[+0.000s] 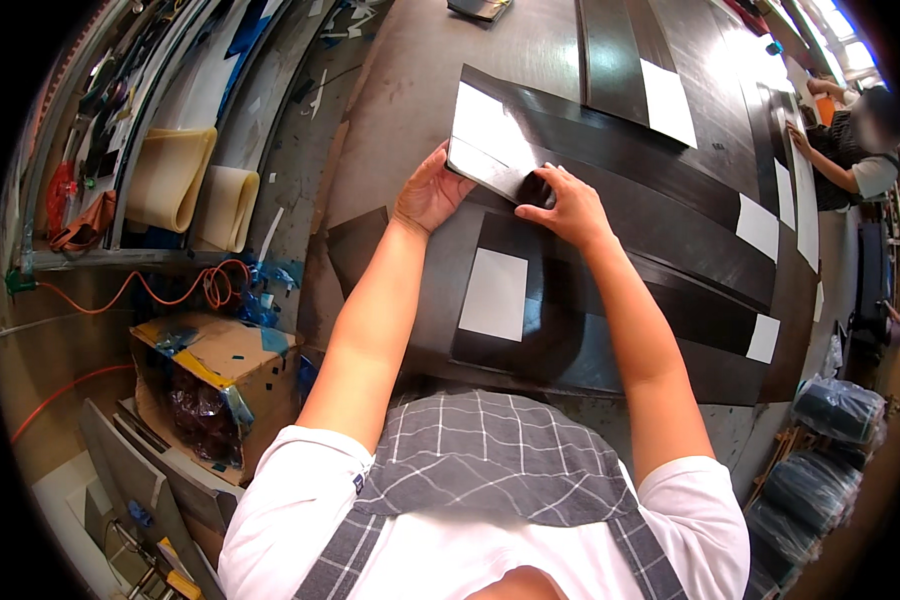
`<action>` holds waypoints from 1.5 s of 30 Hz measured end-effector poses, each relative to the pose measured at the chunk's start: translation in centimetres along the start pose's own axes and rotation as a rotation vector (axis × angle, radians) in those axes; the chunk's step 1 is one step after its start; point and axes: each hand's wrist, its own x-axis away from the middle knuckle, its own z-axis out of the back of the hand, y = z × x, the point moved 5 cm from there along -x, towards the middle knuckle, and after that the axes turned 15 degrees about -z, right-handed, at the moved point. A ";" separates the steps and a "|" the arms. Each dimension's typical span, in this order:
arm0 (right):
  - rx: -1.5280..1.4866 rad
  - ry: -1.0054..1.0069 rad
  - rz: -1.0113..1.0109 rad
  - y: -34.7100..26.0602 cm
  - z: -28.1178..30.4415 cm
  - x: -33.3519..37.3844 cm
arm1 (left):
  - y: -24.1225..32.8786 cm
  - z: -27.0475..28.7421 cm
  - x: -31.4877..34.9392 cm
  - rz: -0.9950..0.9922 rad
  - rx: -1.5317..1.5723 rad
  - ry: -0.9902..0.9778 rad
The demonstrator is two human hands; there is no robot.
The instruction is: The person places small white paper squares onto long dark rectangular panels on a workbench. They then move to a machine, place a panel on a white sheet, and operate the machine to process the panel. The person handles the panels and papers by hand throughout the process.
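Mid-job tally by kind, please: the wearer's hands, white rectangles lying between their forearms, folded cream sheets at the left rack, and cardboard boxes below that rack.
Wearer's hands: 2, left hand and right hand
White rectangle: 1
Folded cream sheets: 2, larger sheet and smaller sheet
Cardboard box: 1
Total: 6

The head view looked steeply down from head height and faced forward across the table (400, 95); it hung near the left hand (433, 190) and right hand (573, 205), with the checked apron (495, 450) nearer; its wide lens bowed the rack (90, 261) at left.
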 end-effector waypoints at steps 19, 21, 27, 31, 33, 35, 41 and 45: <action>-0.179 0.260 0.048 1.3 0.8 2.6 | 3.2 3.8 -5.9 0.383 -0.631 0.241; -0.392 0.369 -0.038 1.2 1.6 5.4 | 3.0 3.7 -7.4 0.375 -0.846 0.331; -1.603 -0.029 -0.794 8.3 -2.2 13.5 | 2.4 -7.9 -11.8 0.137 -1.239 -0.010; -2.411 0.091 -0.817 15.9 -1.4 13.2 | 0.3 -22.5 -9.8 -0.187 -1.518 -0.493; -2.612 0.281 -0.768 19.0 -0.5 12.7 | -0.1 -29.7 -7.1 -0.435 -1.747 -0.608; -2.820 0.390 -0.645 23.3 -0.5 12.4 | 1.2 -29.9 -6.0 -0.290 -1.511 -0.721; -2.375 0.353 -1.030 25.0 -0.1 13.9 | 8.6 -36.2 6.0 -1.100 -2.143 -1.343; -2.643 0.354 -0.591 21.7 2.3 13.8 | 14.0 -32.8 9.9 -1.113 -1.986 -0.791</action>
